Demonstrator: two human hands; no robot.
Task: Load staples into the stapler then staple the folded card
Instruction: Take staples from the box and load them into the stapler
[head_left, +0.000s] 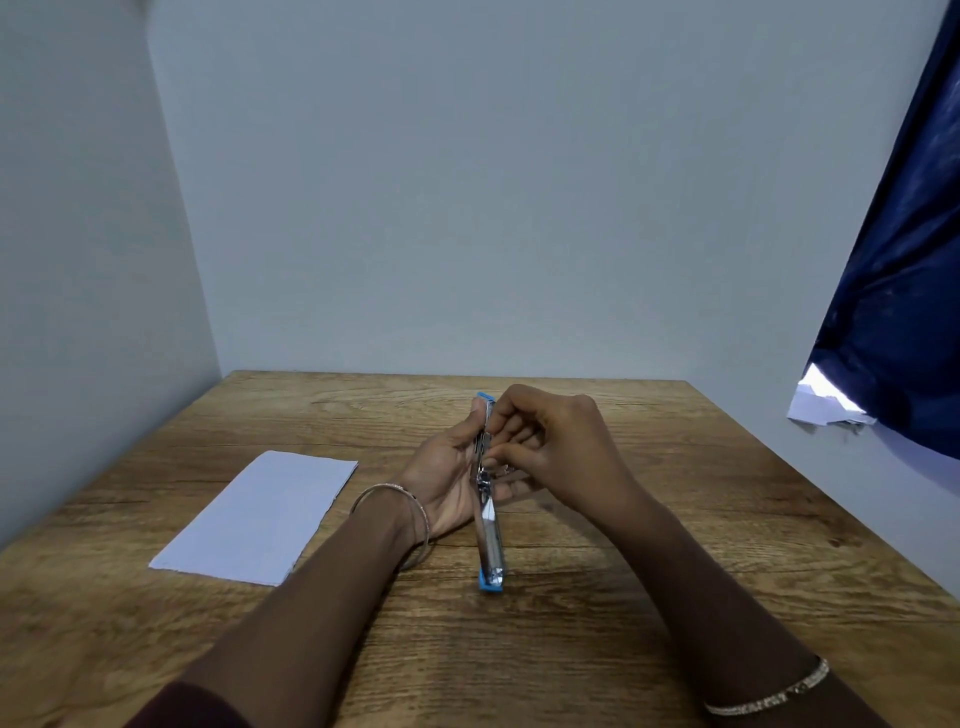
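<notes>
A silver stapler (489, 540) with blue ends is swung fully open into one long line over the middle of the wooden table (675, 519). My left hand (447, 478) holds it from the left, palm up, fingers behind its far half. My right hand (550, 441) is over the far half, fingertips pinched at the metal channel; whether a staple strip is between them is hidden. The folded card (257, 517), pale white, lies flat on the table to the left, apart from both hands.
Pale walls close the table at the back and left. A dark blue curtain (893, 291) hangs at the right, with a bright gap at its lower edge. Bangles sit on both wrists.
</notes>
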